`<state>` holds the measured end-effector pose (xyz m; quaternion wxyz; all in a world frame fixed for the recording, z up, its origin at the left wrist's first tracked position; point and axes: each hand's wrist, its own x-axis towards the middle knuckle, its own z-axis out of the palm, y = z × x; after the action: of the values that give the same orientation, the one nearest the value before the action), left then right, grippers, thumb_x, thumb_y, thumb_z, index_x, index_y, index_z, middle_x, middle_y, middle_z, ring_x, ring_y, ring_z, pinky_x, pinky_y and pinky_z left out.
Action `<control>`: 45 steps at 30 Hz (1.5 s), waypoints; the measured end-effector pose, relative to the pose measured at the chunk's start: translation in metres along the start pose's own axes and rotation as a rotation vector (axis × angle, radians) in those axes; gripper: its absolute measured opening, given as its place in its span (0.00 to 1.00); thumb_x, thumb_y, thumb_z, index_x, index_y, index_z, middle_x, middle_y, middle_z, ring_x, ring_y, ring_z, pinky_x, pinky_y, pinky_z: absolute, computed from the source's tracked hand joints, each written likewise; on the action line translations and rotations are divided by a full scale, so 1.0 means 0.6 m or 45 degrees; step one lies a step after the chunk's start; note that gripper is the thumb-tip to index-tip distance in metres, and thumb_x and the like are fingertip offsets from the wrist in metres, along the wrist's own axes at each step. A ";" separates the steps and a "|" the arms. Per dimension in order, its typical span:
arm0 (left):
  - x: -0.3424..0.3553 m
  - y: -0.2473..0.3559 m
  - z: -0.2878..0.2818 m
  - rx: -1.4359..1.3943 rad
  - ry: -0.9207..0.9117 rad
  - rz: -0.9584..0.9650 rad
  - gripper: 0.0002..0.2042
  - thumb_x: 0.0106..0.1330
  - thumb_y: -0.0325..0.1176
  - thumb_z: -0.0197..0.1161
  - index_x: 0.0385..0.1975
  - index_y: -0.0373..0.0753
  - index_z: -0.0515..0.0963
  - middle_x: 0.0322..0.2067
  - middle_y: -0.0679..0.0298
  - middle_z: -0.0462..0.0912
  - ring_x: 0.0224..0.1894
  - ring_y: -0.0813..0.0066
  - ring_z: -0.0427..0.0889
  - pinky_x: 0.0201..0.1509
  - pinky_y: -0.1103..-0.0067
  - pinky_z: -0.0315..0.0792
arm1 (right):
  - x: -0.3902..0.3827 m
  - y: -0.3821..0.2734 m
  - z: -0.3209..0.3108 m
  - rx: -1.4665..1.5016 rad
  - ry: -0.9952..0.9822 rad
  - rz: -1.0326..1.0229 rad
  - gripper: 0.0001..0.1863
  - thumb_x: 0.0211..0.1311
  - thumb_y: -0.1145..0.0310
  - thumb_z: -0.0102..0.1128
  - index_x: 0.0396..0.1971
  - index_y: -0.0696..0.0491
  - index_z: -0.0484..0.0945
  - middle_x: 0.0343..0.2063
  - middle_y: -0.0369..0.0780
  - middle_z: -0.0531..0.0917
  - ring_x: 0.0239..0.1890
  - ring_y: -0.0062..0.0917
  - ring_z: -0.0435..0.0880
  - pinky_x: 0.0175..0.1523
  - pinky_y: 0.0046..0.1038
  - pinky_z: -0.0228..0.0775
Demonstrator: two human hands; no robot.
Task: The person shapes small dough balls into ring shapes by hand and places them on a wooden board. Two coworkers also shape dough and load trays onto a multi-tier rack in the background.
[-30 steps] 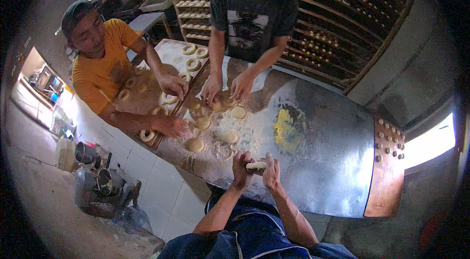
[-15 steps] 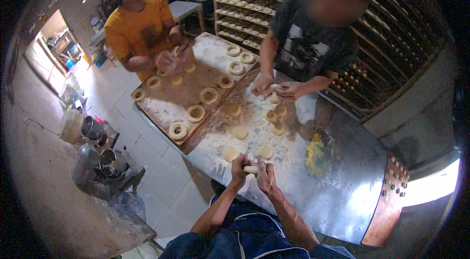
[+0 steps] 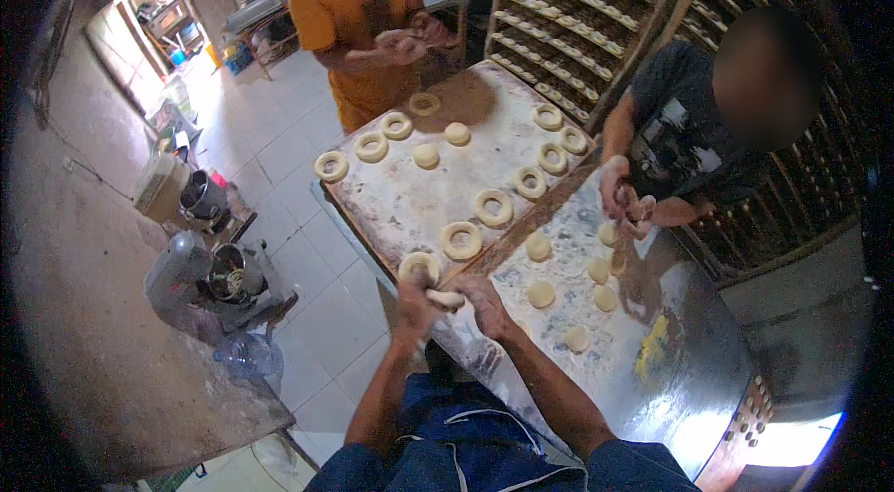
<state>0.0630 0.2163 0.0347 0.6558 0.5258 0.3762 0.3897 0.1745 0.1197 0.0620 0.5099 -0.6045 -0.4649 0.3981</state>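
My left hand (image 3: 416,304), partly blurred, and my right hand (image 3: 480,299) are closed on a pale piece of dough (image 3: 446,299) between them, at the near corner of a floured wooden board (image 3: 372,213). A dough ring (image 3: 462,241) lies just beyond my hands, and another, partly hidden, is behind my left hand. More rings line the board's sides, with round dough pieces (image 3: 426,155) between them. To the right, flattened dough rounds (image 3: 540,295) lie on the floured metal table (image 3: 670,408).
A co-worker in orange (image 3: 349,45) stands beyond the board, hands together; another in dark grey (image 3: 670,101) handles dough at right. Racks of shaped dough (image 3: 568,17) stand behind. Two mixers (image 3: 177,287) and a water jug (image 3: 247,357) are at left, beside white floor tiles (image 3: 317,306).
My view has turned left. My hands have shifted leftward with the dough, toward the board's corner. The co-worker in orange has straightened, lifting both hands from the board.
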 end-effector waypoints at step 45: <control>-0.093 -0.064 0.155 0.376 -0.832 -0.127 0.14 0.66 0.30 0.59 0.47 0.30 0.74 0.40 0.52 0.80 0.42 0.64 0.80 0.46 0.70 0.73 | -0.170 0.089 -0.157 -0.425 0.800 0.496 0.20 0.49 0.58 0.71 0.35 0.55 0.74 0.34 0.42 0.79 0.35 0.34 0.80 0.41 0.38 0.74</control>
<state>0.1282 0.1233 0.0170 0.6768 0.6926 0.2241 0.1100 0.2473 -0.0047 0.0256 0.4370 -0.8480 -0.2214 0.2023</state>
